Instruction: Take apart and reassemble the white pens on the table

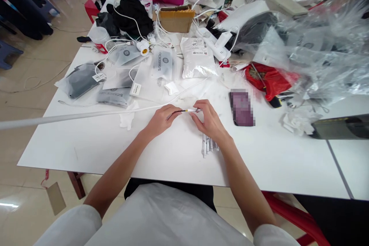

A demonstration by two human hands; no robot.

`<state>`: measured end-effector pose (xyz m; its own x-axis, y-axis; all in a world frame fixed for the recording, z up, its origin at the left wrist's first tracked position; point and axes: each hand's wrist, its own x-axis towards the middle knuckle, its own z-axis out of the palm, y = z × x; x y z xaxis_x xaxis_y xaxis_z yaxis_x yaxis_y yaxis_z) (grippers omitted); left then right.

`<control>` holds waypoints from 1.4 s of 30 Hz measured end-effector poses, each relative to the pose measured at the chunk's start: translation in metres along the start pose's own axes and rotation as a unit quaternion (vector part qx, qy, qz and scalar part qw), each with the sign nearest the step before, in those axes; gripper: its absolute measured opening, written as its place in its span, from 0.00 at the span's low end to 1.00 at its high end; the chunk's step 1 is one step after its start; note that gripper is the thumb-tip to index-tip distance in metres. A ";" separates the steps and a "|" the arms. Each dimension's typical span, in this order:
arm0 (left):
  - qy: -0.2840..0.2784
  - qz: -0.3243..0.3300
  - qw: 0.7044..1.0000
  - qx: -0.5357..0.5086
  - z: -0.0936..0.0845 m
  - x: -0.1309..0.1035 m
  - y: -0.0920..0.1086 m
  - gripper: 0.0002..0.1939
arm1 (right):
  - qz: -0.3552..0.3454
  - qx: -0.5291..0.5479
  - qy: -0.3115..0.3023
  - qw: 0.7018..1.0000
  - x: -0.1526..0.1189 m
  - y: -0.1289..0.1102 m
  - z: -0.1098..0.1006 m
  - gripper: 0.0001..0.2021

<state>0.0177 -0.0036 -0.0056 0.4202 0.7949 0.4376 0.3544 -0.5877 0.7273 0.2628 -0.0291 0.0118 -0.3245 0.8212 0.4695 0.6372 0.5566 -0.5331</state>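
Observation:
Both hands meet over the middle of the white table (173, 157). My left hand (165, 118) pinches a thin dark rod (175, 112) whose tip points right. Between thumb and fingers, my right hand (208, 120) grips a slim white and clear tube (192, 110), in line with the rod. A yellowish band shows where the two parts meet; whether they are joined is too small to tell. Several clear pen-like tubes (208, 145) lie on the table just below my right hand, partly hidden by the wrist.
A phone (242, 108) lies to the right. Packaged pouches (114, 95), a white parcel (198, 58), a cardboard box (176, 20) and a power strip (215, 45) crowd the back. A white cable (86, 115) crosses from the left. Plastic bags (317, 46) and a dark cylinder (343, 127) are at right.

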 end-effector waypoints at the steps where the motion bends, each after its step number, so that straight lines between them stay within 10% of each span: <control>1: 0.004 -0.006 1.000 -0.002 -0.001 0.001 0.000 0.11 | 0.023 0.034 0.016 0.999 0.000 0.000 -0.002 0.12; 10: -0.057 -0.074 0.994 -0.050 -0.002 0.000 0.010 0.12 | 0.126 0.278 0.145 0.941 0.007 0.000 -0.006 0.26; 19: -0.106 -0.128 0.969 -0.184 0.007 -0.002 0.033 0.19 | 0.072 0.268 0.128 0.952 0.004 -0.030 -0.002 0.13; 27: -0.100 -0.186 0.954 -0.213 0.003 -0.001 0.036 0.23 | -0.005 0.253 0.160 0.954 0.005 -0.031 -0.004 0.30; 34: -0.089 -0.181 0.952 -0.231 0.005 0.000 0.038 0.20 | 0.005 0.291 0.202 0.935 0.010 -0.036 -0.006 0.25; 42: -0.078 -0.178 0.951 -0.241 0.002 0.001 0.037 0.20 | 0.139 0.400 0.357 0.833 0.018 -0.022 -0.019 0.17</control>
<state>0.0327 -0.0247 0.0202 0.4768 0.8768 0.0620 0.0883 -0.1180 0.9891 0.2566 -0.0292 0.0452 0.4377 0.8073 0.3959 -0.1430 0.4972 -0.8558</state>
